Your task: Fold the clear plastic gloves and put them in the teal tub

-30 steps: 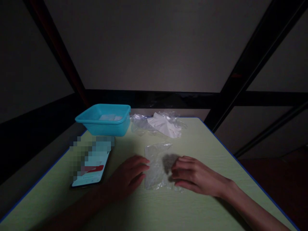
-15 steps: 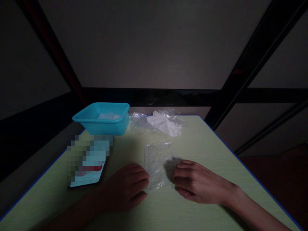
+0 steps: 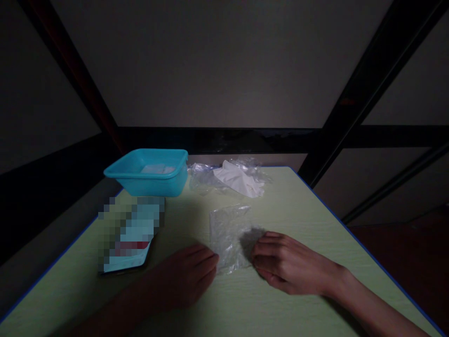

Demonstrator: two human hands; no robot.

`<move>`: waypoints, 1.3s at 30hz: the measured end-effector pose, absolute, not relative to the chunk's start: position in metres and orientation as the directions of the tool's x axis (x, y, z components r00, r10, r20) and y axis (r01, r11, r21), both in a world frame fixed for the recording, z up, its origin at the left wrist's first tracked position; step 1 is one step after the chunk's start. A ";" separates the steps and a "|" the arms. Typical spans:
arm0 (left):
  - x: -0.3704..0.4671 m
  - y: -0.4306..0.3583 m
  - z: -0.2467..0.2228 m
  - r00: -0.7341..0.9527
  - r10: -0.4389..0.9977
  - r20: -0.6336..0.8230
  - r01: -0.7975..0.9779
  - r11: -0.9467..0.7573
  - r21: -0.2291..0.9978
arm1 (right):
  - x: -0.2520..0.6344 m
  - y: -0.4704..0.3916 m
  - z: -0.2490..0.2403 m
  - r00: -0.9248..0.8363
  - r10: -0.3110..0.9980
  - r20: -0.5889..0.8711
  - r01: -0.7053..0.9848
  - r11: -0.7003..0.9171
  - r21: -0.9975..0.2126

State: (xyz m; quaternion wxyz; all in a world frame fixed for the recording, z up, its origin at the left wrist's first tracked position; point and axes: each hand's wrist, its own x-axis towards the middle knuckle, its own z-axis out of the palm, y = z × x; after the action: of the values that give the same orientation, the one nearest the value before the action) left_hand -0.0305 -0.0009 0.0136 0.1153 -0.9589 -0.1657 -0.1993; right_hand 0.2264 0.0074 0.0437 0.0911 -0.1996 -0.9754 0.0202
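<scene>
A clear plastic bag lies flat and slightly wrinkled on the table between my two hands. My left hand is closed at the bag's lower left edge, fingers pressed together with the tips on the film. At the lower right side of the bag, my right hand has its fingers curled down and closed on the edge. Both sets of fingertips are partly hidden, the right ones in shadow.
A blue plastic basket with white items inside stands at the back left. In front of it lies a phone, partly pixelated. White tissue and crumpled clear plastic wrap rest along the table's far edge, near the wall.
My left hand has closed, its thumb and fingers drawing together at the bag's edge. The right hand and the bag have hardly moved.
</scene>
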 end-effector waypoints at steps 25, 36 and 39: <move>-0.023 0.000 0.026 0.679 0.416 0.605 0.408 -0.899 0.160 | 0.203 -0.005 0.016 -0.793 0.360 0.492 0.516 0.826 0.226; -0.033 0.001 0.020 0.698 0.406 0.590 0.408 -0.902 0.139 | 0.208 0.002 0.010 -0.774 0.380 0.506 0.539 0.815 0.213; -0.038 0.004 0.022 0.768 0.339 0.544 0.393 -0.919 0.018 | 0.208 0.003 0.010 -0.770 0.403 0.494 0.554 0.807 0.205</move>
State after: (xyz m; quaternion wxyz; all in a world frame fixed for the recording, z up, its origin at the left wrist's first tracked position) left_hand -0.0379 0.0035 0.0218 0.0485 -0.9389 -0.1950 -0.2794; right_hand 0.2079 0.0027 0.0100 0.2188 -0.2586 -0.9250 -0.1721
